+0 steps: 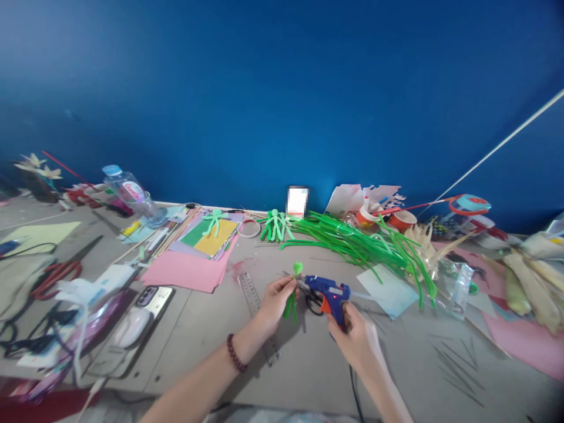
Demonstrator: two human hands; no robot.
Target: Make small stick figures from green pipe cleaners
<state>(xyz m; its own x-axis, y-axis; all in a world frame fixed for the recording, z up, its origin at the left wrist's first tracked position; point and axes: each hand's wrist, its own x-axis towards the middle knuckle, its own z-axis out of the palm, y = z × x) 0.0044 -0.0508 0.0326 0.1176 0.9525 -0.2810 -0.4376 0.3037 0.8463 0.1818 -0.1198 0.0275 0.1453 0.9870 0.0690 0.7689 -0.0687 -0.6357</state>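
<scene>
My left hand [278, 299] pinches a small green pipe-cleaner figure [298, 269], its round coiled head up and its green legs hanging below the fingers. In my right hand [352, 332] is a blue hot glue gun [328, 289] with an orange trigger and a small red light. Its nozzle points left and meets or nearly meets the figure just under the head; I cannot tell whether they touch. Black-handled scissors [314, 304] lie partly hidden behind the gun. A clear ruler [250, 294] lies beneath my left forearm.
Green pipe cleaners [348, 238] lie in a long pile at the back. Finished-looking green figures [276, 225] stand near a tape roll [249, 228]. Pink paper [187, 270], a phone [132, 332] and a water bottle [132, 191] are at left. Thin wires [458, 367] lie at right.
</scene>
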